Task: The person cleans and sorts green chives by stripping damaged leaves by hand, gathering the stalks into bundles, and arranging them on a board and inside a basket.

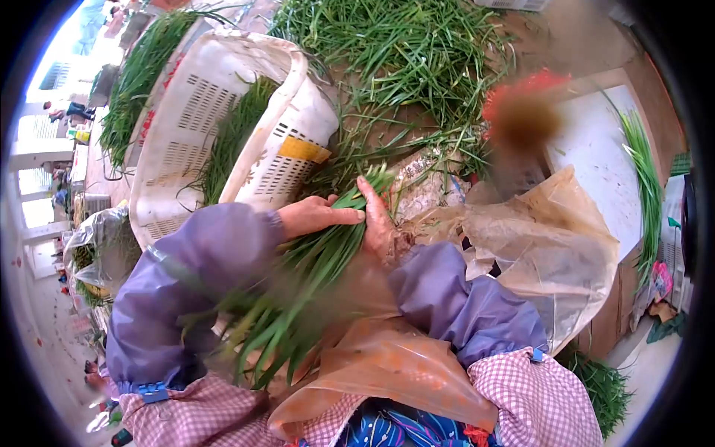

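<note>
A loose bunch of garlic chives slants across my lap, its cut ends up between my hands and its long leaves trailing down to the left. My left hand reaches over the bunch from the left, closed on it, with the fingers laid across the stalks near the cut ends. Against the other side rests my right hand, its fingers pointing upward and its palm pressed to the stalks. Its thumb side meets the left fingertips. Orange-tinted plastic sheeting covers my lap beneath the leaves.
A white plastic basket holding chives leans at the left. Beyond my hands lies a big heap of loose chives. Clear plastic sheeting and a white board are on the right, with more chives along the board's edge.
</note>
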Tool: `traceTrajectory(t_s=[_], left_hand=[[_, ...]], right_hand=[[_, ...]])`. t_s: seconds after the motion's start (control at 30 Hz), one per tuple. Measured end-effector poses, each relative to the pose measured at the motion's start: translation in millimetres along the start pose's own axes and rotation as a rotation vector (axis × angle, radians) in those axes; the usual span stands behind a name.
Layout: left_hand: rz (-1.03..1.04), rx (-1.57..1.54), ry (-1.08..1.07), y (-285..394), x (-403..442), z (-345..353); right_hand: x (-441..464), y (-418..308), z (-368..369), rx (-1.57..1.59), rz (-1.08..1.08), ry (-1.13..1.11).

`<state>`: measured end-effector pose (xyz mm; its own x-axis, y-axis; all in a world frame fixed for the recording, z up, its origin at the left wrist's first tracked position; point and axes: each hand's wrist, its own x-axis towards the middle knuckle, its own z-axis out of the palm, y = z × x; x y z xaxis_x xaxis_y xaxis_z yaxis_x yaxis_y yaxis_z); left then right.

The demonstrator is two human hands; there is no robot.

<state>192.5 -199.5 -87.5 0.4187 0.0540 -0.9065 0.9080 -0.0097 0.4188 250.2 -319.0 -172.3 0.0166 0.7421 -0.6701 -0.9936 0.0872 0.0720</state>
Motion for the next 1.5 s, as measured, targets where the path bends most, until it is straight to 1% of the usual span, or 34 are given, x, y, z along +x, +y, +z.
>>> traceTrajectory(t_s=[0.03, 0.07, 0.1, 0.13, 0.17, 0.2, 0.23, 0.27, 0.3, 0.33, 0.37, 0.4, 0.47, 0.5, 0.53, 0.6, 0.67, 0.73, 0.77, 0.8, 0.87, 0.93, 1.0, 1.03, 1.07, 1.13, 1.17, 1.2, 1.27, 1.33, 1.37, 1.4, 1.47, 1.5], left_hand=[[-0.06, 0.112, -0.011, 1, 18, -2], [-0.156, 0.207, -0.02, -1, 40, -5], [-0.185, 0.195, -0.037, -18, 74, -4], [-0.215, 0.19, -0.041, -32, 101, -6], [-0.227, 0.193, -0.053, -28, 106, -5], [-0.229, 0.17, -0.01, -19, 104, -1], [-0.227, 0.148, 0.039, -15, 103, 0], [-0.223, 0.146, 0.032, -16, 102, 1], [-0.142, 0.028, 0.081, -20, 100, 0], [-0.057, -0.087, 0.134, -12, 87, 2], [-0.079, -0.097, 0.184, -1, 71, 1], [-0.061, -0.082, 0.202, 10, 53, -2], [0.089, -0.269, -0.008, 24, 23, -6], [0.207, -0.305, -0.004, 23, 13, -5], [0.241, -0.359, 0.002, 35, -9, 4], [0.37, -0.323, -0.004, 28, -32, 6], [0.392, -0.344, 0.036, 19, -58, 9], [0.412, -0.442, 0.139, 15, -98, 8], [0.425, -0.437, 0.143, 5, -114, 3], [0.443, -0.329, 0.187, -8, -130, -6], [0.41, -0.319, 0.186, -16, -167, -3], [0.316, -0.287, 0.24, -37, -195, -2], [0.272, -0.46, 0.174, -87, -202, -8], [0.308, -0.525, 0.127, -103, -203, -4], [0.264, -0.643, 0.168, -116, -206, 5], [0.305, -0.721, 0.146, -130, -202, 18], [0.3, -0.746, 0.147, -140, -199, 22], [0.322, -0.767, 0.141, -151, -195, 24], [0.351, -0.793, 0.136, -162, -191, 25], [0.381, -0.798, 0.109, -168, -189, 26], [0.386, -0.804, 0.104, -169, -187, 26], [0.381, -0.755, 0.128, -171, -187, 26], [0.368, -0.714, 0.155, -176, -189, 28], [0.401, -0.755, 0.161, -179, -189, 29]], right_hand=[[5, 3, -6, 0.032, -0.041, 0.063], [22, -1, -28, 0.105, 0.086, 0.033], [39, -5, -49, 0.175, 0.216, 0.012], [51, -4, -54, 0.19, 0.222, 0.015], [57, -2, -59, 0.12, 0.104, 0.021], [61, 0, -65, 0.045, -0.016, 0.031], [96, 15, -103, -0.222, -0.498, -0.065], [99, 8, -101, -0.226, -0.5, -0.058], [108, -1, -93, -0.119, -0.337, -0.047], [102, -10, -72, -0.015, -0.175, -0.042], [91, -14, -50, -0.031, -0.314, 0.021], [82, -21, -24, -0.032, -0.328, -0.005], [60, -38, 19, -0.031, -0.468, -0.1], [42, -41, 46, 0.034, -0.548, -0.102], [31, -43, 56, -0.091, -0.609, -0.221], [6, -35, 75, -0.139, -0.674, -0.374], [-14, -32, 86, -0.225, -0.68, -0.469], [-38, -32, 100, -0.127, -0.578, -0.553], [-36, -38, 98, -0.159, -0.63, -0.621], [-40, -47, 99, -0.163, -0.632, -0.627], [-48, -60, 98, -0.164, -0.578, -0.724], [-57, -58, 98, -0.262, -0.676, -0.661], [-38, -60, 89, -0.572, -0.803, -0.449], [-36, -63, 87, -0.704, -0.783, -0.435], [-36, -66, 84, -0.839, -0.76, -0.415], [-44, -71, 91, -0.858, -0.984, -0.275], [-47, -86, 96, -0.691, -0.936, -0.212], [-38, -106, 86, -0.698, -0.953, -0.361], [-56, -90, 95, -1.024, -0.87, -0.398], [-67, -48, 108, -1.327, -0.857, -0.463], [-67, -32, 111, -1.496, -0.975, -0.51], [-66, -17, 114, -1.549, -1.029, -0.548], [-61, -8, 117, -1.918, -1.257, -0.583], [-57, -5, 114, -1.922, -1.246, -0.588]])
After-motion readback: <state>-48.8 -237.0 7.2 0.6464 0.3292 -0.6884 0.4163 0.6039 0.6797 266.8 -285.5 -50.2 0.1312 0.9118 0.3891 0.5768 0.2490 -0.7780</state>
